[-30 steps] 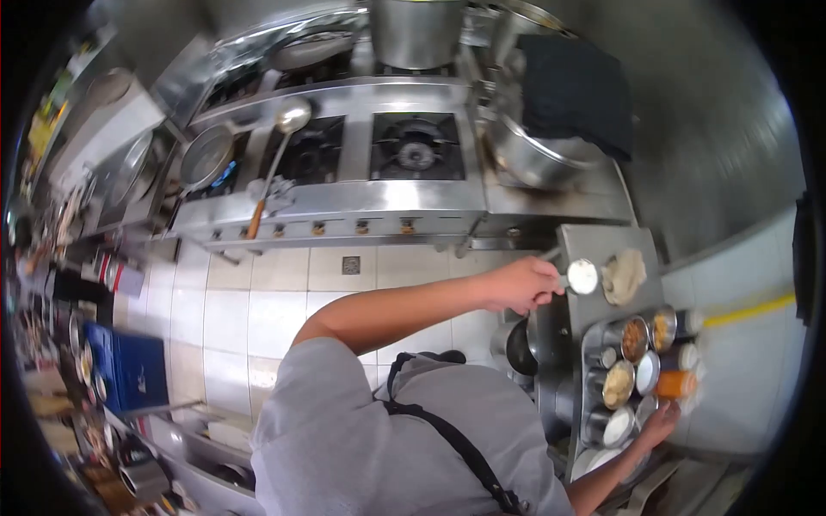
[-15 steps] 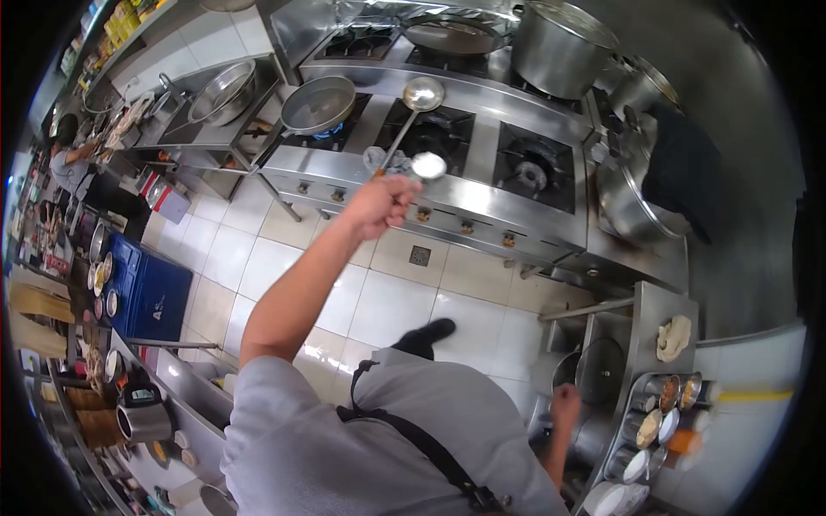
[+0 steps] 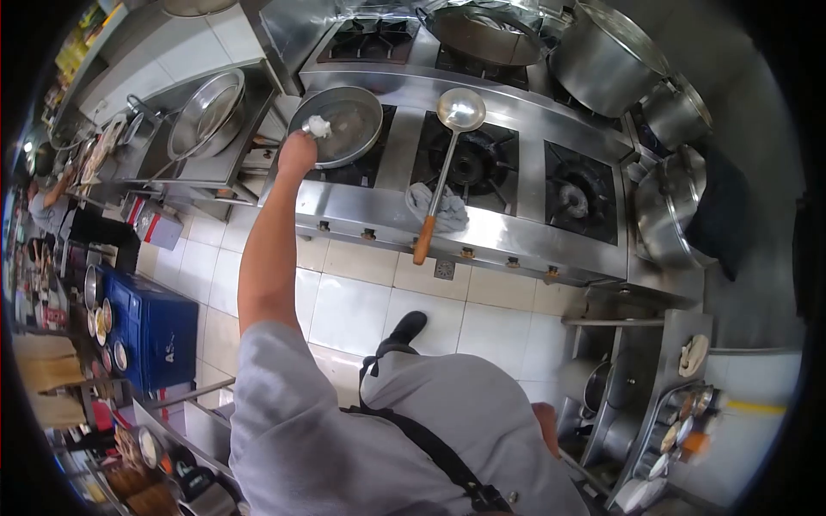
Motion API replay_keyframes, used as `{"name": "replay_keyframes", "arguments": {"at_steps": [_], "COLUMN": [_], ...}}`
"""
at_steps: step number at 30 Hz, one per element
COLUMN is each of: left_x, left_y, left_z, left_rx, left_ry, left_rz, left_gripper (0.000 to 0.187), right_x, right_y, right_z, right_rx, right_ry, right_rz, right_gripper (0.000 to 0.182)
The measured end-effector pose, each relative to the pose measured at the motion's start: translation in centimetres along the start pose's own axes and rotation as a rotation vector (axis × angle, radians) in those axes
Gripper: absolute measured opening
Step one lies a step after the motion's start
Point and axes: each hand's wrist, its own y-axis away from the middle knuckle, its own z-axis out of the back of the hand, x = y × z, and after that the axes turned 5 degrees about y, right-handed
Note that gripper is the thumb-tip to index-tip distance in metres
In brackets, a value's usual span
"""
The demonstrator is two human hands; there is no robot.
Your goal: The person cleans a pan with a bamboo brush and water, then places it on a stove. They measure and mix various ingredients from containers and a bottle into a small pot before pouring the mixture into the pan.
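Observation:
My left hand (image 3: 298,155) reaches out over the near edge of a frying pan (image 3: 366,133) on the left front burner. Its fingers are closed on a small spoon heaped with something white (image 3: 318,128); most of the handle is hidden. Liquid appears to lie in the pan. To the right, a long ladle (image 3: 445,168) with a wooden handle rests across the stove on a crumpled grey cloth (image 3: 454,215). Low beside my body, part of my right hand or forearm (image 3: 545,424) shows, its fingers hidden.
A black wok (image 3: 482,36) and a large pot (image 3: 611,60) stand on the rear burners. At the left is a sink counter with a metal bowl (image 3: 206,116). A co-worker (image 3: 60,211) stands far left, beyond a blue box (image 3: 159,327). Shelving (image 3: 662,361) stands at the right.
My left hand has moved left from in front of the ladle to over the frying pan, carrying the spoonful of white stuff. My right hand has drawn in toward my body.

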Motion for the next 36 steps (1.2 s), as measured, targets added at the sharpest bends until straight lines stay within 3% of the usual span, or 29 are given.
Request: {"name": "replay_keyframes", "arguments": {"at_steps": [1,2,3,7,8,10,15,17,20,24,26,28,30,31,33,35,36], "left_x": [-1.3,-2.0,-1.0,0.0,0.3,0.6,0.9,0.9,0.7,0.2,-0.1,2.4,3.4,3.6,5.8,10.3,7.6], "left_y": [-0.1,-0.4,-0.9,-2.2,-2.7,-3.5,-4.9,-5.4,-5.7,-6.3,-6.2,-7.5,-8.7,-9.3,-10.4,-11.6,-10.4], "left_z": [0.5,0.7,-0.1,-0.9,-1.1,-1.3,-1.2,-1.4,-2.8,-5.9,-7.6,-11.8,-12.6,-12.2,-12.8,-15.9,-13.2], "left_rx": [0.033,0.066,0.051,0.094,0.098,0.108,0.109,0.158,0.173,0.196,0.206,0.220,0.227,0.440,0.652,0.230,0.224], "left_ry": [-0.121,-0.245,-0.364,-0.628,-0.623,-0.642,-0.710,-0.687,-0.540,-0.551,-0.479,-0.368,-0.262,-0.260,-0.260,-0.362,-0.428], "left_rz": [0.079,0.154,0.042,-0.198,-0.210,-0.228,-0.263,-0.230,-0.165,-0.151,-0.141,-0.079,-0.019,-0.064,-0.113,-0.282,-0.263], "left_gripper": [0.029,0.029,0.026,0.023,0.023,0.022,0.022,0.023,0.025,0.026,0.025,0.024,0.024,0.023,0.023,0.024,0.025], "right_x": [1.1,2.4,4.8,6.6,7.2,8.5,10.2,10.4,11.1,11.8,11.0,11.6,11.7,12.0,12.7,13.4,13.5], "right_y": [-0.8,-1.7,-2.6,-4.9,-4.8,-4.8,-2.7,-1.9,0.2,0.7,1.5,1.5,1.5,1.5,1.2,1.0,0.9], "right_z": [2.2,4.5,9.7,10.4,10.0,9.4,3.9,2.6,6.8,9.6,7.1,8.7,8.3,8.2,9.5,10.6,10.3], "right_rx": [0.032,-0.064,-0.105,-0.150,-0.152,-0.223,-0.119,-0.098,-0.102,-0.028,-0.179,-0.137,-0.118,-0.112,-0.097,-0.082,-0.078], "right_ry": [-0.433,-0.863,-0.971,-0.964,-0.969,-0.795,-0.862,-0.865,-0.796,-0.962,-0.813,-0.856,-0.876,-0.885,-0.962,-0.997,-1.005], "right_rz": [-0.278,-0.570,-0.761,-0.722,-0.735,-0.562,-0.584,-0.658,-0.641,-0.799,-0.695,-0.792,-0.721,-0.697,-0.757,-0.775,-0.777], "right_gripper": [0.015,0.020,0.023,0.028,0.028,0.028,0.035,0.037,0.035,0.033,0.033,0.033,0.032,0.032,0.031,0.030,0.030]}}
